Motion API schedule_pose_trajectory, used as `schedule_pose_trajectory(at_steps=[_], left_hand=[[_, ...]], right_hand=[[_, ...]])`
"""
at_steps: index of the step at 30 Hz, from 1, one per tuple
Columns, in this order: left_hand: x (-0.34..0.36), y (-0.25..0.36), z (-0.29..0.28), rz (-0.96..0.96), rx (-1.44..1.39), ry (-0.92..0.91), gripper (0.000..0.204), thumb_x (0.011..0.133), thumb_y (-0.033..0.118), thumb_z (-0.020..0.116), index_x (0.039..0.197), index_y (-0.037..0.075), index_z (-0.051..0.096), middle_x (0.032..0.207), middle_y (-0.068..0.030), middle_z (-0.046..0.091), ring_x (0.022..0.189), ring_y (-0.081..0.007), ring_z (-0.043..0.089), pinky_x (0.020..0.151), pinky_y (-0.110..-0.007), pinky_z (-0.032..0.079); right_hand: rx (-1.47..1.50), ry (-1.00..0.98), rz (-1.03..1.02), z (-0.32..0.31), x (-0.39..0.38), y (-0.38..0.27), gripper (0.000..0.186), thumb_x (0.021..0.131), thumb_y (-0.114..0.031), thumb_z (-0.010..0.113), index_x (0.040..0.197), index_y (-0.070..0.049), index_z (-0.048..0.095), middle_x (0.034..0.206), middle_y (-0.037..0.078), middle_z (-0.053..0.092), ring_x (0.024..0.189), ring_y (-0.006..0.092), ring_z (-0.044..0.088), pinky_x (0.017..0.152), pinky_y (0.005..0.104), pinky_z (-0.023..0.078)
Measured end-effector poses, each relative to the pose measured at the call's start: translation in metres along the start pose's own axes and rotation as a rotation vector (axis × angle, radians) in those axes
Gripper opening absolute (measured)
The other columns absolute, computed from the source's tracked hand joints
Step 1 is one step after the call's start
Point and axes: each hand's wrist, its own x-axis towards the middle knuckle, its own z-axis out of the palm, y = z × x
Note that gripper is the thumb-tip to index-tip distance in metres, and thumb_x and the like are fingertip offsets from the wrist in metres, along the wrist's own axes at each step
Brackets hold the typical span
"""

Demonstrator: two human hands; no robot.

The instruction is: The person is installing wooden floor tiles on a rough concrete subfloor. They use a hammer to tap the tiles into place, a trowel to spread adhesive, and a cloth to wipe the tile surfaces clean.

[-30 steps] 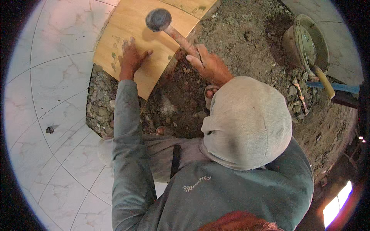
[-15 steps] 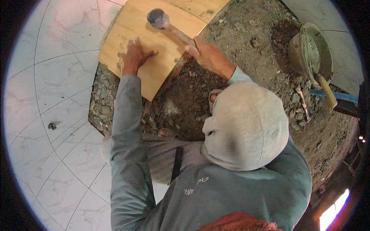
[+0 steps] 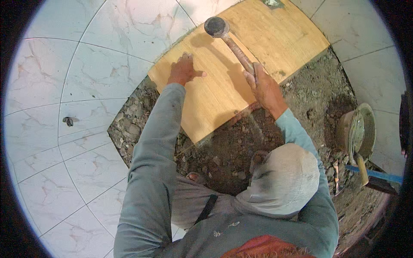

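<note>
My left hand rests on a yellow wood-look tile near its left edge, fingers stretched out and thumb apart. A mallet with a dark round head and a worn handle is gripped in my right hand. The mallet is held over the tile, its head apart from its shadow on the surface. Another wood-look tile lies beside the first, to the right. Rubble and soil border the tiles on the near side.
White marbled floor tiles spread to the left, with a small dark lump on them. At right stands a mortar bucket with a wooden-handled trowel on it. A blue bar and a small tool lie nearby.
The view has shifted, so more of the second tile shows and the scene sits lower and farther right. The mallet looks higher above the tile. My left hand stays on the tile.
</note>
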Motion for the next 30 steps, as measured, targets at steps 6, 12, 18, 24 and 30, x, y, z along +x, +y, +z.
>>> schedule_pose_trajectory(at_steps=[6, 12, 18, 24, 30], left_hand=[[0.008, -0.005, -0.002, 0.039, 0.019, 0.039, 0.134, 0.058, 0.068, 0.089, 0.152, -0.011, 0.037, 0.157, -0.0359, 0.037, 0.15, -0.0426, 0.036, 0.122, -0.046, 0.034], [0.015, -0.009, 0.001, 0.021, 0.018, -0.004, 0.14, 0.054, 0.074, 0.086, 0.152, -0.012, 0.036, 0.157, -0.0386, 0.036, 0.149, -0.0454, 0.036, 0.123, -0.046, 0.032], [0.009, -0.013, 0.007, 0.119, -0.079, 0.132, 0.132, 0.056, 0.067, 0.089, 0.15, -0.012, 0.039, 0.155, -0.0391, 0.038, 0.147, -0.0458, 0.039, 0.121, -0.047, 0.035], [0.01, -0.01, 0.012, 0.067, -0.039, 0.148, 0.121, 0.06, 0.059, 0.091, 0.147, -0.012, 0.044, 0.154, -0.0374, 0.04, 0.144, -0.0482, 0.043, 0.118, -0.048, 0.04], [0.006, -0.011, 0.01, 0.07, -0.026, 0.15, 0.12, 0.062, 0.058, 0.09, 0.15, -0.008, 0.043, 0.156, -0.034, 0.041, 0.144, -0.0488, 0.041, 0.12, -0.048, 0.037]], right_hand=[[-0.103, -0.103, -0.068, 0.026, 0.067, -0.01, 0.036, 0.108, -0.041, 0.049, 0.114, -0.006, 0.045, 0.082, 0.026, 0.068, 0.078, 0.0464, 0.068, 0.066, 0.0571, 0.053], [-0.1, -0.164, -0.15, 0.04, 0.084, -0.018, 0.041, 0.108, -0.043, 0.047, 0.118, -0.004, 0.047, 0.083, 0.025, 0.069, 0.075, 0.0455, 0.069, 0.065, 0.0569, 0.053], [-0.168, -0.1, -0.162, 0.045, 0.088, -0.013, 0.038, 0.107, -0.042, 0.049, 0.117, -0.005, 0.049, 0.081, 0.025, 0.069, 0.077, 0.0452, 0.069, 0.066, 0.0572, 0.052], [-0.172, -0.07, -0.17, 0.054, 0.095, -0.017, 0.039, 0.108, -0.044, 0.048, 0.117, -0.007, 0.051, 0.081, 0.025, 0.07, 0.077, 0.0461, 0.07, 0.067, 0.0576, 0.054], [-0.076, -0.251, -0.085, 0.055, 0.095, -0.023, 0.037, 0.108, -0.041, 0.048, 0.115, -0.005, 0.051, 0.087, 0.03, 0.07, 0.084, 0.048, 0.07, 0.069, 0.0574, 0.052]])
